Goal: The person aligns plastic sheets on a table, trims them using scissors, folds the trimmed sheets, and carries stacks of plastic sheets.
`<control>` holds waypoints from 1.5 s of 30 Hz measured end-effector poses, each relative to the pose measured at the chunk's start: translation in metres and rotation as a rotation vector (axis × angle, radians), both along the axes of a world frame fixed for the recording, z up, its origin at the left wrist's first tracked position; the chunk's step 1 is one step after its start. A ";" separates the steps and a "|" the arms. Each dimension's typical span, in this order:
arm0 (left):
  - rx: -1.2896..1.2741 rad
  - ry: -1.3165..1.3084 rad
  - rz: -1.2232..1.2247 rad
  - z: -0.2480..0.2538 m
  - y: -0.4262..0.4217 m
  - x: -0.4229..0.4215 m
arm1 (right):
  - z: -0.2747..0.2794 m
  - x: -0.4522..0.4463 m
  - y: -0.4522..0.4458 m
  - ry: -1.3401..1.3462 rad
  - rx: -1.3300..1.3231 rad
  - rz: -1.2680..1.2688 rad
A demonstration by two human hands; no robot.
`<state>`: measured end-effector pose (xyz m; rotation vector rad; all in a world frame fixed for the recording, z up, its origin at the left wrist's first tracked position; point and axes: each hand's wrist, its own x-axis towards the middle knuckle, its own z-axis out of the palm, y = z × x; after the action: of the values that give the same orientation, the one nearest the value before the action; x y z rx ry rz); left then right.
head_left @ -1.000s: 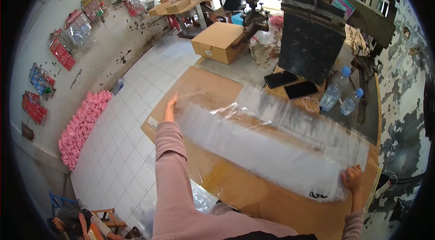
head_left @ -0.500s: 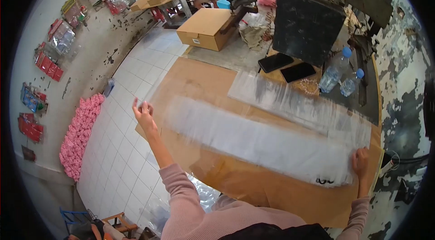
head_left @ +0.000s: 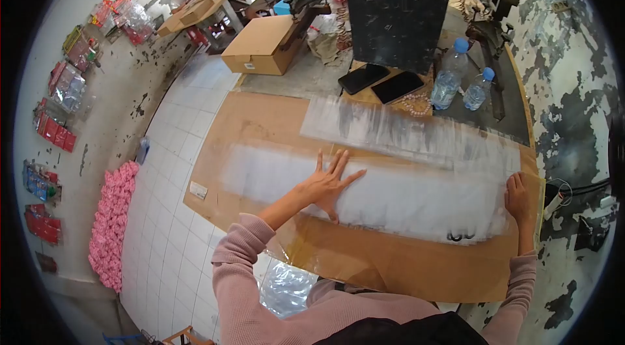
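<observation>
My left hand [head_left: 329, 185] lies spread on a long stack of whitish clear plastic sheets [head_left: 403, 205], its fingers apart. At the stack's right end is my right hand [head_left: 517, 196], its fingers curled together; anything they hold is hidden. A black looped mark or object [head_left: 461, 236] shows near the stack's lower right corner. Behind this stack lies a second, more transparent pile of plastic sheets [head_left: 384, 129], partly overlapping it on the right. Both rest on a brown cardboard-like surface [head_left: 260, 110].
Two phones [head_left: 397, 87] and two water bottles [head_left: 449, 78] stand or lie beyond the sheets, before a dark upright panel [head_left: 397, 19]. A cardboard box [head_left: 257, 45] sits at the back left. A pink bundle [head_left: 114, 224] is along the left wall. Other people sit at a far table.
My left hand has come from beyond the table's left edge to the right, down onto the stack, its fingers now spread. The right hand stays by the right end. The view has shifted.
</observation>
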<state>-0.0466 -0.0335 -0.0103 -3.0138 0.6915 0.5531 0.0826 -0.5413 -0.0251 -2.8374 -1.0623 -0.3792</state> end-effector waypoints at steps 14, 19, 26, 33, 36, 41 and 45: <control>-0.091 -0.055 -0.092 -0.010 0.009 -0.011 | 0.015 -0.033 0.190 0.148 -0.133 0.069; -0.119 -0.061 -0.062 -0.014 0.013 -0.011 | 0.018 -0.039 0.126 0.091 -0.098 -0.029; -0.295 -0.163 -0.058 -0.033 0.024 -0.020 | 0.015 -0.025 0.126 -0.103 -0.280 0.006; -0.456 -0.286 -0.111 -0.061 0.036 -0.024 | 0.071 -0.013 0.397 0.636 0.156 0.645; -0.472 -0.253 -0.123 -0.067 0.038 -0.022 | 0.048 -0.015 0.550 0.739 0.228 0.809; -0.882 -0.226 0.093 -0.075 0.042 -0.017 | -0.042 -0.031 0.773 1.184 0.042 0.583; -0.762 -0.238 0.165 -0.119 0.028 -0.003 | -0.001 -0.095 0.852 1.567 -0.185 0.372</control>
<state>-0.0492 -0.0054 -0.1296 -3.7621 0.7784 -0.1259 -0.0129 0.3107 -0.0260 -1.8622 -1.0331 1.6646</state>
